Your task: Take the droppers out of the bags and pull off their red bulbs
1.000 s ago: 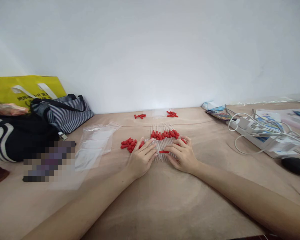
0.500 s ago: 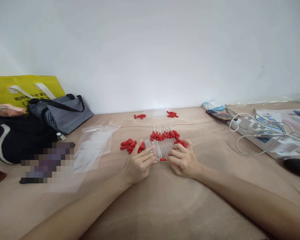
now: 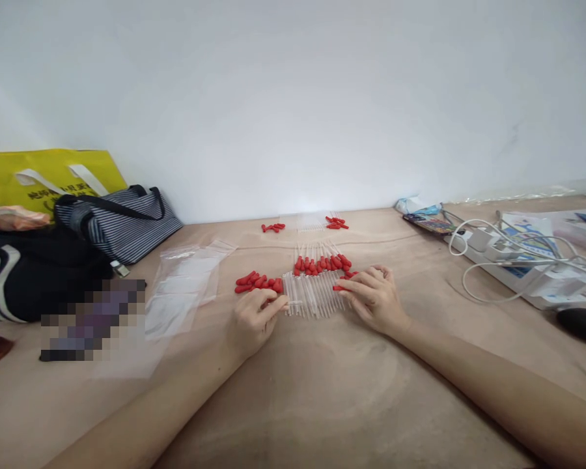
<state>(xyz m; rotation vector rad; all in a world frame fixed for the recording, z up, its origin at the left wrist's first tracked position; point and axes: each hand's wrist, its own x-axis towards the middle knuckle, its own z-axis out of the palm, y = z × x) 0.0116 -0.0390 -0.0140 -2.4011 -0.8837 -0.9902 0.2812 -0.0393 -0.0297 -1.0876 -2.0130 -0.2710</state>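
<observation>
Pinched in my left hand is a clear glass tube, its free end pointing right over a row of glass tubes that lie side by side on the table. My right hand is at the right end of that row, its fingertips closed on a red rubber bulb. Loose red bulbs lie in a pile just beyond my left hand. Behind the row are several droppers, glass tubes with red bulbs fitted, their bulbs towards me.
Farther back lie more red bulbs and thin tubes near the wall. Clear plastic bags and a striped bag are on the left. A power strip with white cables and a black mouse stand on the right.
My hands have moved apart, the left one leftward and the right one rightward and slightly away from me. The row of tubes between them is more exposed.
</observation>
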